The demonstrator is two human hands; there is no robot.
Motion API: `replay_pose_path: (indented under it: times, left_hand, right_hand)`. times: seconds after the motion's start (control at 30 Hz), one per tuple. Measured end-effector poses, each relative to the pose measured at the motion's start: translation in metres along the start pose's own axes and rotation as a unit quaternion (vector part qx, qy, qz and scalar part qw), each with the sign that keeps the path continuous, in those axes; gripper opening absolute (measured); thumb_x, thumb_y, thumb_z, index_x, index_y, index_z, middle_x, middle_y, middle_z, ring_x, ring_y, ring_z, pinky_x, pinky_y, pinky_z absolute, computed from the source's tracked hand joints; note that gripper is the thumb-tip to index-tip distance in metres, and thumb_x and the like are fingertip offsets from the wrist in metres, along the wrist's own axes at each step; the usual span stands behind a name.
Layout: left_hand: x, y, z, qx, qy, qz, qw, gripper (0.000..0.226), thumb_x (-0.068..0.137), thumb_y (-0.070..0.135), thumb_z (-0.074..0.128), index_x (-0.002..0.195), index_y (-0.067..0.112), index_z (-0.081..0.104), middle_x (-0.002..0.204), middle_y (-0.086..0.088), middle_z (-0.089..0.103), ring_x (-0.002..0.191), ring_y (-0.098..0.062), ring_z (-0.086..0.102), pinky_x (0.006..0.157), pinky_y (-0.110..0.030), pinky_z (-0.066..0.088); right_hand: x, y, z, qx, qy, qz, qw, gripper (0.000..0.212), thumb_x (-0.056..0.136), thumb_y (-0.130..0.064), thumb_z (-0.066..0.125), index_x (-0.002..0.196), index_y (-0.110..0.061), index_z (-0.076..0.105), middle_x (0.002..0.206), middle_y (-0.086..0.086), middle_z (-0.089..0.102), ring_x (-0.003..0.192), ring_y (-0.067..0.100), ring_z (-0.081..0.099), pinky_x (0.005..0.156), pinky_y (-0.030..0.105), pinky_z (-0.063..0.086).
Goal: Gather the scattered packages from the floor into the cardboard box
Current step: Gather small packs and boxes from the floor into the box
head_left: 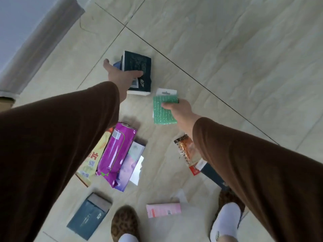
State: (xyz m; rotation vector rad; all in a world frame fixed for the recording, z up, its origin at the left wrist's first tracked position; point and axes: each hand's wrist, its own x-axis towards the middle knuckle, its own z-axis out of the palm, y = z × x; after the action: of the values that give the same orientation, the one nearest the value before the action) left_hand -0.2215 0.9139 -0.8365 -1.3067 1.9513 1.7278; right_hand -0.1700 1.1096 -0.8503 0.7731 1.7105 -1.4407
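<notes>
I see the left hand [122, 75] reaching out over the tiled floor [227, 49], thumb curled onto a dark package [138, 69] that lies there. The right hand [176, 108] pinches a green bubble-wrap packet [163, 110] with a white hanger card, held above the floor. Nearer my feet lie a magenta bag [116, 151] on top of a yellow snack bag [92, 161], a pale purple box [130, 165] beside them, a blue-grey box [88, 217], a pink box [163, 209] and an orange packet [187, 151]. A cardboard corner [6, 103] shows at the left edge.
</notes>
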Motion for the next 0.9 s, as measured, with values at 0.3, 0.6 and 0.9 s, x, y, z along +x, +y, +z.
replay_pose_path:
  times: [0.3, 0.6, 0.9]
  left_hand:
    - [-0.143, -0.061, -0.005, 0.015, -0.163, -0.052, 0.985, 0.069, 0.076, 0.003, 0.085, 0.129, 0.010, 0.041, 0.124, -0.013, 0.066, 0.104, -0.033, 0.072, 0.079, -0.047, 0.063]
    - [-0.205, -0.132, 0.016, 0.220, -0.240, -0.036, 0.945, 0.056, 0.068, 0.015, 0.091, 0.117, 0.020, 0.064, 0.107, -0.004, 0.075, 0.095, -0.026, 0.073, 0.080, -0.036, 0.059]
    - [-0.166, -0.122, 0.104, 0.740, -0.325, 0.377, 0.452, 0.107, 0.072, 0.068, 0.071, 0.158, 0.019, 0.031, 0.171, 0.003, 0.006, 0.156, -0.023, -0.010, 0.127, -0.044, 0.004]
  right_hand:
    - [-0.113, 0.072, -0.140, 0.018, 0.061, 0.025, 0.998, 0.031, 0.089, -0.028, 0.074, 0.118, -0.028, 0.063, 0.117, 0.007, 0.072, 0.108, 0.031, 0.070, 0.098, 0.055, 0.055]
    - [-0.163, 0.129, -0.171, -0.124, 0.056, 0.014, 0.991, 0.022, 0.084, -0.020, 0.082, 0.102, -0.013, 0.072, 0.101, 0.007, 0.072, 0.093, 0.030, 0.070, 0.059, 0.027, 0.058]
    - [-0.102, 0.187, -0.188, -0.365, -0.038, -0.054, 0.929, 0.064, 0.058, -0.066, 0.074, 0.109, -0.029, 0.067, 0.137, -0.003, 0.055, 0.119, 0.026, 0.061, 0.101, 0.053, 0.051]
